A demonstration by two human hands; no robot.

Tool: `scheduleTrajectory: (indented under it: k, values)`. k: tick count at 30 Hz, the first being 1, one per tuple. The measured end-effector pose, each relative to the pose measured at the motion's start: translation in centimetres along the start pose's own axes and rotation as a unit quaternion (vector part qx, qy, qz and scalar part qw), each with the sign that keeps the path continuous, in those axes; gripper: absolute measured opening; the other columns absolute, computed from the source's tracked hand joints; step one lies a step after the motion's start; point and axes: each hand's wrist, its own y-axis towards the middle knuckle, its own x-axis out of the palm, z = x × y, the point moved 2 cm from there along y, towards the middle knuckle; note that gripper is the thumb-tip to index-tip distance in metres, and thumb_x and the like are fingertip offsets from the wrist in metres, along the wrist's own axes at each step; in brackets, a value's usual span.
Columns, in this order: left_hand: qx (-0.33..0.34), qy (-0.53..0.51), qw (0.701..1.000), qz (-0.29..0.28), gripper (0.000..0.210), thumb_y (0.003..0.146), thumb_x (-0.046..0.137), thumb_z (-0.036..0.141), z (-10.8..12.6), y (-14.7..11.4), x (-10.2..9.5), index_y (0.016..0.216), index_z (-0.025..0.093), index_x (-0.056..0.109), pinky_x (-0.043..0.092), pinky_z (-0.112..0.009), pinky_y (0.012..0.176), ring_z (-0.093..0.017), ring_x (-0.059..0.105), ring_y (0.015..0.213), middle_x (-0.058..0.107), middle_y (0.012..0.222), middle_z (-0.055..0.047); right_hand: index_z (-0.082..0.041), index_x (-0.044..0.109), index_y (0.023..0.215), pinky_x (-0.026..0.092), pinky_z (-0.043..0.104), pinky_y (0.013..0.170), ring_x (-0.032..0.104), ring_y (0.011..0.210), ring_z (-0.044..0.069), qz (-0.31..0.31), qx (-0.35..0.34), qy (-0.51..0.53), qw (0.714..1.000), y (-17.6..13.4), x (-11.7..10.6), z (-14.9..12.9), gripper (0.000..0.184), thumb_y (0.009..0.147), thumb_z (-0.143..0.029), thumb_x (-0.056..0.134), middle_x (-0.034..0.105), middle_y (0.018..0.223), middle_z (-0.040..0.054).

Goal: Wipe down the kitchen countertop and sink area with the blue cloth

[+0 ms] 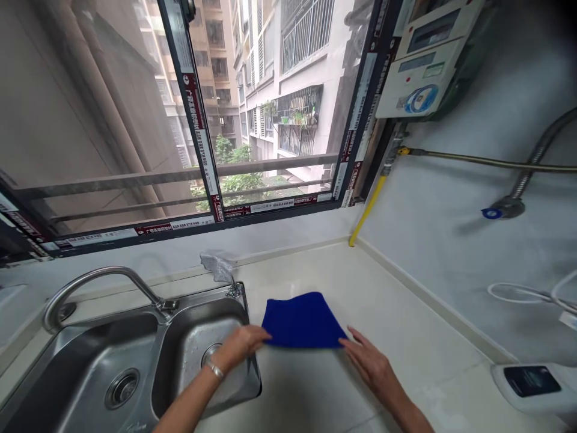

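Note:
A dark blue cloth (303, 320) is spread over the pale countertop beside the sink, its far edge slightly wavy. At its near left corner, my left hand (241, 346) pinches the fabric between thumb and fingers; a silver bracelet circles that wrist. My right hand (367, 358) grips the near right corner between thumb and fingertips, with another finger raised off the cloth. Between the two hands the near edge runs fairly straight.
Left of the cloth lies a double steel sink (155, 355) with a curved faucet (101, 270). A grey crumpled wrapping (219, 266) stands behind it. At right are a white device with a dark screen (532, 380) and a yellow pipe (368, 210).

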Motion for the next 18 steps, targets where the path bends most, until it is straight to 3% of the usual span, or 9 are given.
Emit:
scheduleTrajectory:
  k: [3,6,9,11,15,18]
  values:
    - [-0.020,0.000,0.998,-0.058,0.030,0.088,0.057,0.010,-0.1,-4.2,5.2,0.107,0.025,0.074,0.057,-0.030,0.087,-0.021,0.071,0.097,0.075,0.106,-0.003,-0.021,0.066,0.121,0.062,0.030,0.087,0.066,0.113,0.022,-0.035,0.000,0.015,0.999,-6.1,2.5,-2.3,0.027,0.096,-0.019,0.056,0.069,0.122,0.0116]
    - [-0.060,-0.032,0.995,-0.076,0.031,0.087,0.059,0.012,-0.3,-7.2,7.6,0.110,0.028,0.073,0.055,-0.029,0.090,-0.021,0.070,0.099,0.075,0.108,-0.002,-0.020,0.066,0.119,0.061,0.024,0.084,0.071,0.099,0.018,-0.068,0.023,0.053,0.996,-9.9,3.5,-4.4,0.025,0.097,-0.022,0.055,0.074,0.110,0.0089]
    - [-0.092,-0.097,0.989,-0.061,0.031,0.088,0.059,0.018,-0.6,-7.9,7.0,0.115,0.029,0.072,0.052,-0.027,0.092,-0.019,0.069,0.101,0.074,0.110,-0.001,-0.022,0.066,0.120,0.061,0.024,0.082,0.072,0.093,0.016,-0.083,0.096,0.067,0.990,-9.9,3.3,-4.7,0.025,0.097,-0.025,0.055,0.075,0.103,0.0048]
    - [-0.112,-0.128,0.985,-0.020,0.028,0.088,0.059,0.023,-0.9,-6.6,5.7,0.111,0.030,0.073,0.052,-0.029,0.091,-0.019,0.070,0.097,0.075,0.107,0.000,-0.023,0.068,0.116,0.061,0.026,0.082,0.072,0.092,0.017,-0.077,0.140,0.057,0.985,-8.2,3.2,-3.7,0.024,0.098,-0.029,0.054,0.075,0.103,0.0042]
    - [-0.165,-0.148,0.968,0.118,0.026,0.085,0.059,0.028,-1.8,-1.6,3.6,0.107,0.027,0.074,0.052,-0.038,0.093,-0.024,0.069,0.097,0.075,0.105,-0.004,-0.023,0.069,0.112,0.061,0.030,0.080,0.072,0.088,0.019,-0.075,0.194,0.027,0.978,-2.9,4.2,0.7,0.030,0.101,-0.039,0.047,0.075,0.103,0.0051]
    - [-0.193,-0.155,0.942,0.228,0.032,0.087,0.050,0.028,-2.1,1.6,2.0,0.112,0.020,0.070,0.050,-0.042,0.096,-0.024,0.065,0.101,0.071,0.108,-0.010,-0.018,0.066,0.119,0.061,0.038,0.082,0.071,0.091,0.023,-0.051,0.199,-0.027,0.978,0.7,5.9,3.7,0.042,0.102,-0.047,0.040,0.074,0.106,0.0097]
